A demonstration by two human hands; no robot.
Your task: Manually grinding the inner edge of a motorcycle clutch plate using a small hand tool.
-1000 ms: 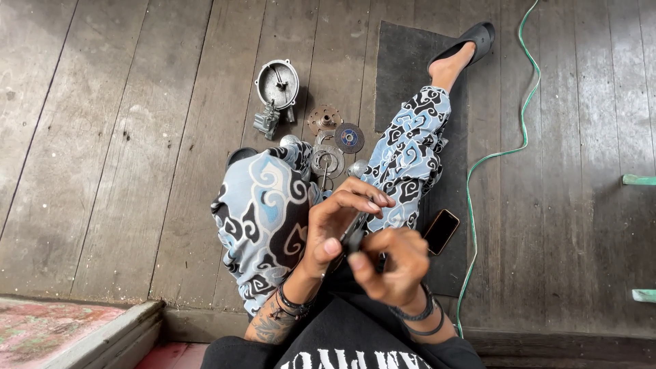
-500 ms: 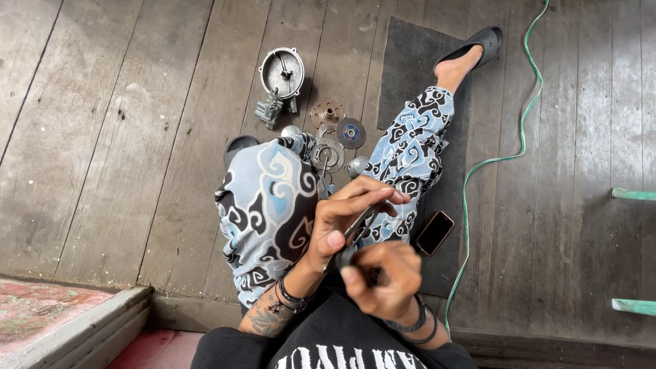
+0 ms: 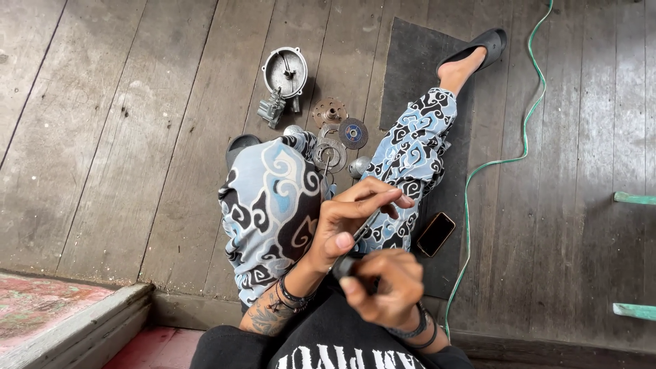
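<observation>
weathered grey floorboards (image 3: 123, 137) fill the view, with a dark rubber mat (image 3: 410, 75) laid over them on the right and a green cable (image 3: 509, 160) snaking past it. person sits on the boards in patterned blue-and-black trousers, one foot in a black sandal (image 3: 482, 44) stretched out on the mat.

left hand (image 3: 352, 219): raised over the lap, fingers pinched along a thin metal rod-like tool (image 3: 367, 225) that slants down toward the other hand. right hand (image 3: 386, 287): just below and touching close, curled tight round a small dark part (image 3: 344, 265); only its end shows, so its kind cannot be told. both hands are closed on what they hold, and work together, nearly touching.

change since the earlier frames: half a second ago the left fingers sat lower and nearer the right fist; now they are lifted and spread a little along the rod, and the right hand has rolled its knuckles up. view has shifted slightly too. judgement: a small fitting or prying motion is under way on the held part, not a pick-up or a put-down.

on the floor ahead, untouched: a round metal housing cover (image 3: 285, 72), a small grey casting (image 3: 272, 109) beside it, a rusty toothed disc (image 3: 329, 111), a blue-centred disc (image 3: 353, 133), and a ring-shaped plate (image 3: 329, 154) between the knees. a phone (image 3: 436, 234) lies on the mat by the right thigh.
</observation>
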